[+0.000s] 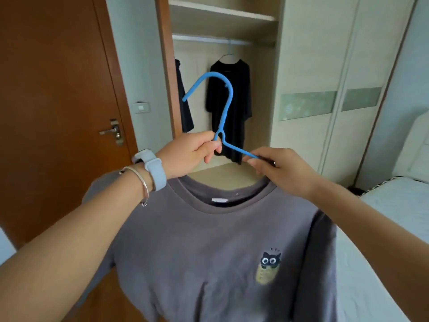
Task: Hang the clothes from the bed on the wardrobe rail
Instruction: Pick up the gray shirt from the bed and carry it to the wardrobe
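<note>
A grey T-shirt [209, 247] with a small cat print hangs on a blue hanger [226, 96] held up in front of me. My left hand [190, 154] pinches the hanger at the base of its hook. My right hand [278, 168] grips the hanger's right arm where it enters the collar. The hook points up and left, in front of the open wardrobe. The wardrobe rail [209, 39] runs under a shelf, well above and beyond the hook. A black T-shirt [229, 108] hangs from the rail on a hanger.
Another dark garment [184, 101] hangs at the wardrobe's left edge. A brown door [53, 94] stands to the left. Closed sliding wardrobe panels [329, 89] are to the right. The white bed [392, 205] lies at the right edge.
</note>
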Motion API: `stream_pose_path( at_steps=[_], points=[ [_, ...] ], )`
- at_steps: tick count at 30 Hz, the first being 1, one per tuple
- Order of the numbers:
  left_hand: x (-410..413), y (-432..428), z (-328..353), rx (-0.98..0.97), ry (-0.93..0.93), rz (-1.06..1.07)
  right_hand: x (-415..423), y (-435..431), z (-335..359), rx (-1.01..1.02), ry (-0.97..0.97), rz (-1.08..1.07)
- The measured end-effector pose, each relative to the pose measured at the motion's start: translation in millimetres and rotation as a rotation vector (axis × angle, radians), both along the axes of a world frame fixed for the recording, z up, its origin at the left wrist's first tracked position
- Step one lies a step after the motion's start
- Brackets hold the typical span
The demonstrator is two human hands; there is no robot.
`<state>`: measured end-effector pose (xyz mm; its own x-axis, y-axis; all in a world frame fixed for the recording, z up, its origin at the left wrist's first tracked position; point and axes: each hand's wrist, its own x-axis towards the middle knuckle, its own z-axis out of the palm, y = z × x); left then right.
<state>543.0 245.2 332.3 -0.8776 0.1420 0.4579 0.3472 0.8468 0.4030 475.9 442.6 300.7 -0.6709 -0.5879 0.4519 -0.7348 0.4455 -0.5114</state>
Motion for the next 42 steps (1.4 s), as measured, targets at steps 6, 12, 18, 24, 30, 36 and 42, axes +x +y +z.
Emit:
stream_pose_path(
  at_steps=[6, 12, 18, 24, 30, 36, 42],
  points=[
    [-51.9, -60.5, -13.5, -0.061, -0.029, 0.009, -52.0, -73.3, -18.8, -0.037, -0.016, 0.04],
    [-135.0, -138.0, -31.3, -0.066, -0.08, 0.055, -151.5, -112.1, -33.6, 0.031, -0.06, 0.011],
    [-232.6, -198.6, -30.3, -0.01, -0.077, 0.063, -255.5, -146.1, -38.3, 0.147, -0.037, -0.027],
    [-332.2, -236.9, -43.5, 0.106, -0.094, -0.031, -323.1, -177.3, -49.7, 0.073, 0.034, -0.151],
    [-419.2, -241.1, -50.0, 0.156, -0.104, -0.255, -364.0, -175.4, -56.1, 0.028, -0.038, -0.4],
    [-496.2, -221.4, -54.0, 0.236, -0.083, -0.359, -395.1, -160.7, -35.8, 0.012, -0.103, -0.759],
    [-565.8, -194.9, -55.5, 0.543, -0.286, -0.392, -440.7, -178.8, -7.9, 0.048, -0.018, -0.951]
  ],
)
